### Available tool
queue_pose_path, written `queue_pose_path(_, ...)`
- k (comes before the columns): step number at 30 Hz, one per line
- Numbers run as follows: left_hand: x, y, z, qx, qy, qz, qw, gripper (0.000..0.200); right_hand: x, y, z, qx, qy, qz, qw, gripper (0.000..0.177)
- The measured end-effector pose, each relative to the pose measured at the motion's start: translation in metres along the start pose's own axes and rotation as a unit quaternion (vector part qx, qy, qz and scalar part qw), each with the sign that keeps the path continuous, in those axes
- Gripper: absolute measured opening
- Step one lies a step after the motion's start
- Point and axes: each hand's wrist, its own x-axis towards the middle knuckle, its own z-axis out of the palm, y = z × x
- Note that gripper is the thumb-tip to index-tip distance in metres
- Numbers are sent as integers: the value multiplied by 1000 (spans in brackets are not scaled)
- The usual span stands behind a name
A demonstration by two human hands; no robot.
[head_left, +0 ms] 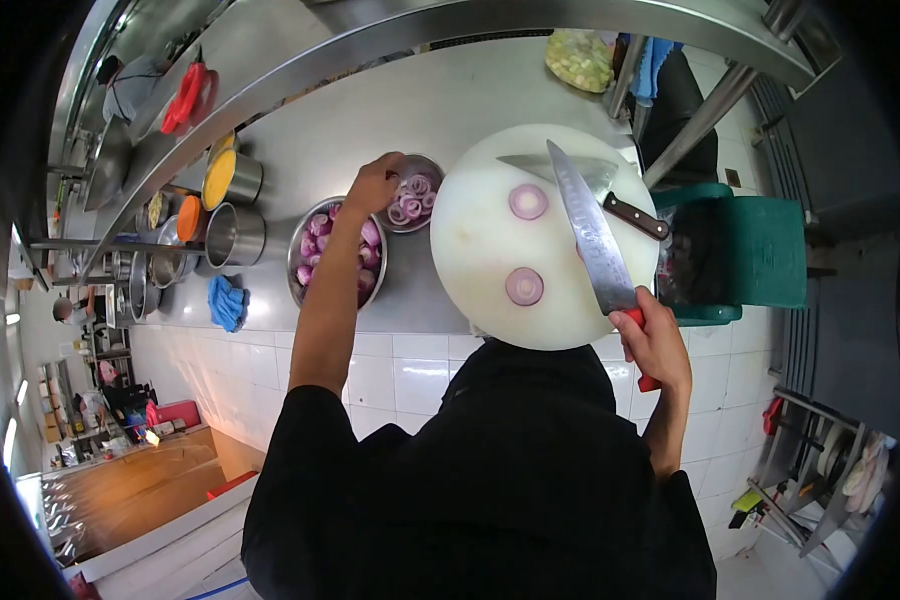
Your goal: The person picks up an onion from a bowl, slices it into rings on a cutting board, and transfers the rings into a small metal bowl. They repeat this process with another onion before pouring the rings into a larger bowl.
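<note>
In my right hand (658, 345) is a large chef's knife (592, 235) with a red handle, its broad blade pointing away over the round white cutting board (470, 285). Two onion slices lie on the board, one farther off (528, 202) and one nearer (524, 287); a sliver of purple shows at the blade's edge. A second knife with a dark riveted handle (635, 215) rests at the board's right. My left hand (375, 185) is bent over the rim of a metal bowl of onion rings (410, 203); its fingertips are mostly hidden. Under my left forearm stands a bowl of peeled purple onions (317, 240).
Steel pots (235, 236) and a container of yellow contents (220, 180) stand on the left, near a blue cloth (227, 303). A green bin (765, 245) is right of the board. A bag of pale chopped pieces (578, 62) sits at the back. A steel shelf rail (400, 38) crosses above.
</note>
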Motion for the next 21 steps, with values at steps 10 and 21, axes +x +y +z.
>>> queue_pose_path(10,-41,66,-41,11,209,-117,971,25,-14,6,-10,20,21,44,999,24)
queue_pose_path(21,-115,235,67,-94,-150,66,982,50,-18,4,-32,-15,40,70,997,22)
